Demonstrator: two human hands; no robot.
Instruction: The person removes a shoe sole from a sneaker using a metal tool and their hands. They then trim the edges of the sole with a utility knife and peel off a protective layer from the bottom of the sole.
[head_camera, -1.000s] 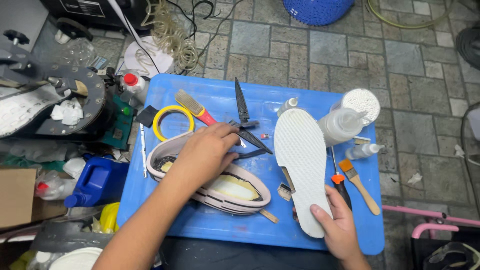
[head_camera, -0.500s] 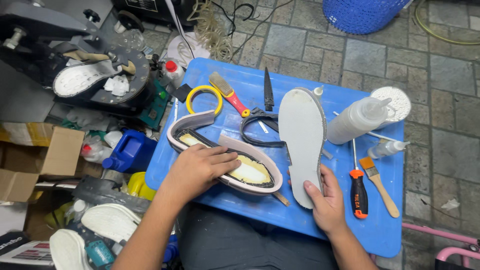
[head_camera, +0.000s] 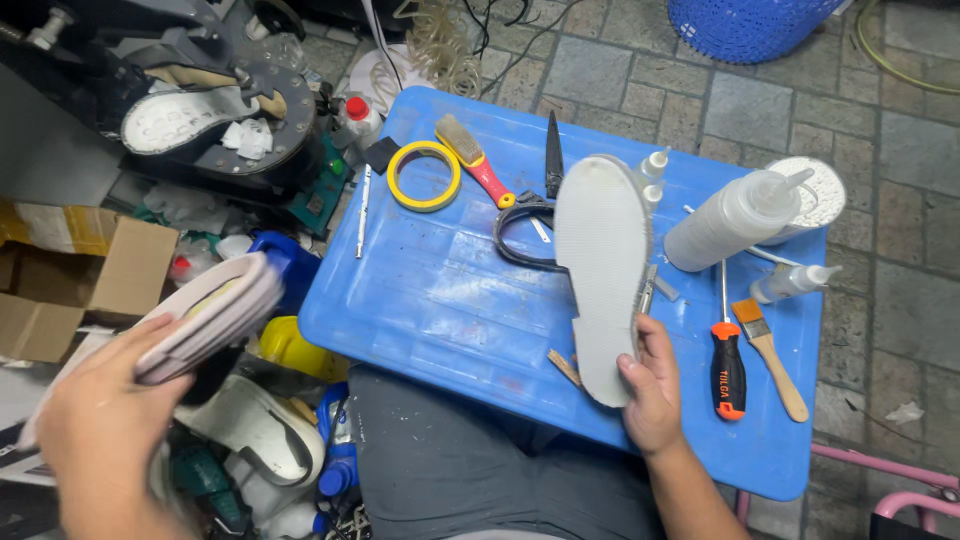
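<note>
- Left hand (head_camera: 95, 420) is closed around a pale shoe upper (head_camera: 210, 315), blurred, held off the left edge of the table, above the clutter on the floor.
- Right hand (head_camera: 655, 390) grips the lower end of a white shoe sole (head_camera: 600, 270), thumb on its face and fingers behind; the sole stands nearly on its length, tilted, its top end up by the scissors.
- Blue plastic table (head_camera: 440, 300) has rounded corners and a raised rim; its near edge runs over the person's dark-trousered lap.
- Open room: the left and middle of the table surface is bare, from the near-left corner up to the yellow tape roll (head_camera: 424, 175).
- Far edge: the tape roll, a red-handled brush (head_camera: 475, 160) touching it, and black scissors (head_camera: 545, 190) whose handles sit just left of the sole.
- Right half is crowded: a large clear squeeze bottle (head_camera: 730, 220) lying tilted, a white round lid (head_camera: 815, 195) just behind it, and a small dropper bottle (head_camera: 790, 283) near the right edge.
- Near the right hand: a screwdriver with orange and black handle (head_camera: 727, 365) just beside it, and a wooden-handled paintbrush (head_camera: 770, 355) to the right of that, both pointing away from the person.
- Left of the table, close against its edge: a blue container (head_camera: 285, 265), a cardboard box (head_camera: 80, 285), and a dark machine holding another white sole (head_camera: 185, 115).
- Beyond the table the floor is grey paving, with a blue mesh basket (head_camera: 750, 25) at the far side.
</note>
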